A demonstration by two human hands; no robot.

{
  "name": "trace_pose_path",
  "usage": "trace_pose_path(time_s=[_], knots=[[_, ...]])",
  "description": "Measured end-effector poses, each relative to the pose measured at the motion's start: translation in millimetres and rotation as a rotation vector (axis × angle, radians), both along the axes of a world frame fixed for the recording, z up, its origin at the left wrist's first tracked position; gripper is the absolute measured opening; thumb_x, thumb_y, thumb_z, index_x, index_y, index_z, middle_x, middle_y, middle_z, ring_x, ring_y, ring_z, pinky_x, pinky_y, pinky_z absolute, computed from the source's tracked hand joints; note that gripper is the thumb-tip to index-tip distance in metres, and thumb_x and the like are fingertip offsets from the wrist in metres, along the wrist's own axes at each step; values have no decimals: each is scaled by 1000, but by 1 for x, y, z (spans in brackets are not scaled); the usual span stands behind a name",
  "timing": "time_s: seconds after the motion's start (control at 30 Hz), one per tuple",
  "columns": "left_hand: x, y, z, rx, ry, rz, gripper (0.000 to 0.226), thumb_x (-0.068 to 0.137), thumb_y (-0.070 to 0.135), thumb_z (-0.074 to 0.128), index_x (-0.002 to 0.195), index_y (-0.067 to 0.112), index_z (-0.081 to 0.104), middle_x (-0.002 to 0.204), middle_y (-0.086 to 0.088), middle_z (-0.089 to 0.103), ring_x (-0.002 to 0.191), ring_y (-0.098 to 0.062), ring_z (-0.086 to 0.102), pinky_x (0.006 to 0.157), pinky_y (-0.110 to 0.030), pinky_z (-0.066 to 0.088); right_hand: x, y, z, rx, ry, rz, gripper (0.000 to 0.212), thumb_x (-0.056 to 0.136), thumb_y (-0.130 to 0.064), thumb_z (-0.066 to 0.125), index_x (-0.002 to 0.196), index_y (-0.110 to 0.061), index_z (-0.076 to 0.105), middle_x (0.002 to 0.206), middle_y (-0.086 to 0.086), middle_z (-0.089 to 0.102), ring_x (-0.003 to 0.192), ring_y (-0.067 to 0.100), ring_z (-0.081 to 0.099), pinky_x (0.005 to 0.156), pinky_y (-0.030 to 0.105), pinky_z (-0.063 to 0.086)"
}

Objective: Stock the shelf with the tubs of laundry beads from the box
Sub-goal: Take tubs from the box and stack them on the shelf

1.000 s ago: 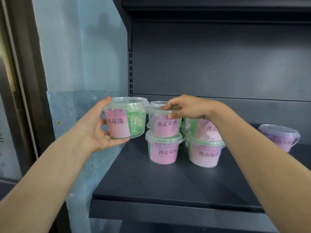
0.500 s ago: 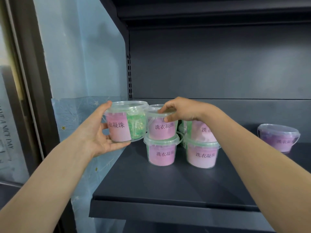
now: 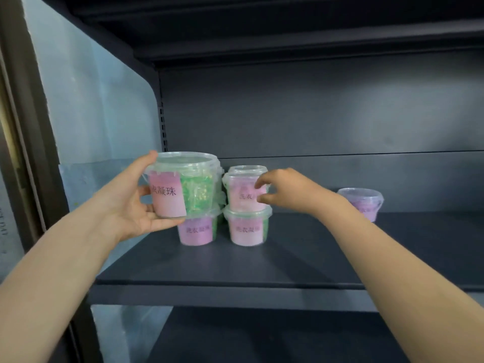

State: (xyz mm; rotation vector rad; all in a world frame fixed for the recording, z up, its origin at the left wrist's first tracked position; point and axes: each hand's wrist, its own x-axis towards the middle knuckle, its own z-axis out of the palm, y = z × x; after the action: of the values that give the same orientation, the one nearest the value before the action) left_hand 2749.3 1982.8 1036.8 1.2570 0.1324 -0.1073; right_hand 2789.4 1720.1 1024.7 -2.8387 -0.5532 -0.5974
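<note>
The left hand (image 3: 131,203) grips a clear tub (image 3: 183,184) of green beads, thumb at its lid and fingers curled beneath, held just above a partly hidden pink-labelled tub (image 3: 196,230) on the dark shelf (image 3: 262,263). Beside it stands a two-high stack (image 3: 246,208), its labels blurred; another lid peeps out behind. The right hand (image 3: 285,191) is half-open, fingertips at the upper tub's front; whether they grip is unclear. Far right sits a purple tub (image 3: 362,201), partly cut off by the forearm.
</note>
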Motion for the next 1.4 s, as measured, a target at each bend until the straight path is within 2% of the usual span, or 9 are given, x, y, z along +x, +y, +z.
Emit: trace_pose_path(time_s=[0.1, 0.27, 0.4, 0.5, 0.67, 0.73, 0.97, 1.2, 1.4], knots=[[-21, -47, -10, 12, 11, -41, 53, 74, 54, 66, 106, 13, 54, 116, -19, 61, 97, -38, 65, 71, -57, 55, -25, -52, -23, -8, 33, -81, 33, 92, -32, 54, 122, -18, 59, 128, 0, 60, 118, 22, 53, 98, 36, 43], [-43, -128, -31, -44, 37, -60, 58, 72, 50, 71, 117, 17, 53, 113, -15, 60, 93, -38, 64, 54, -55, 55, -61, -111, -51, 202, -15, -126, 36, 93, -34, 54, 124, -16, 58, 128, -1, 60, 118, 18, 54, 97, 27, 40], [-49, -182, -43, -84, 73, -71, 55, 71, 47, 74, 110, 15, 53, 108, -14, 60, 91, -35, 63, 51, -54, 55, -77, -146, -58, 239, 53, -139, 36, 91, -35, 55, 120, -14, 59, 104, -3, 58, 102, 16, 54, 83, 21, 36], [-42, -213, -51, -126, 95, -69, 49, 71, 44, 75, 102, 14, 52, 101, -12, 58, 87, -34, 62, 54, -52, 54, -82, -169, -64, 202, 89, -195, 39, 92, -34, 55, 125, -15, 57, 117, -1, 59, 110, 18, 54, 82, 22, 36], [-4, -247, -65, -189, 129, -59, 66, 67, 44, 78, 118, 14, 49, 103, -11, 59, 90, -33, 61, 60, -54, 55, -75, -184, -88, 178, 167, -271, 39, 91, -37, 54, 125, -17, 55, 127, 3, 57, 114, 22, 53, 89, 32, 45], [15, -257, -70, -199, 121, -59, 61, 69, 43, 77, 115, 13, 49, 97, -10, 58, 89, -32, 61, 70, -55, 54, -65, -183, -99, 134, 179, -305, 40, 91, -36, 54, 126, -15, 55, 128, 6, 55, 117, 24, 51, 92, 34, 45], [88, -279, -87, -217, 128, -80, 39, 77, 42, 71, 96, 16, 49, 90, -8, 59, 80, -28, 59, 80, -53, 51, -13, -171, -113, 60, 213, -307, 39, 90, -36, 54, 121, -12, 57, 127, 7, 54, 119, 23, 47, 97, 38, 44], [159, -290, -102, -163, 125, -72, 50, 76, 50, 67, 113, 20, 50, 106, -8, 62, 98, -30, 62, 75, -49, 52, 31, -172, -124, 5, 273, -319, 33, 93, -35, 46, 108, -8, 56, 119, 11, 54, 116, 28, 46, 95, 39, 42], [204, -303, -114, -139, 120, -60, 70, 65, 55, 71, 122, 20, 50, 114, -8, 65, 94, -29, 66, 67, -49, 56, 41, -177, -138, 59, 282, -314, 39, 96, -39, 40, 126, -18, 51, 130, 3, 49, 122, 24, 43, 102, 35, 36]])
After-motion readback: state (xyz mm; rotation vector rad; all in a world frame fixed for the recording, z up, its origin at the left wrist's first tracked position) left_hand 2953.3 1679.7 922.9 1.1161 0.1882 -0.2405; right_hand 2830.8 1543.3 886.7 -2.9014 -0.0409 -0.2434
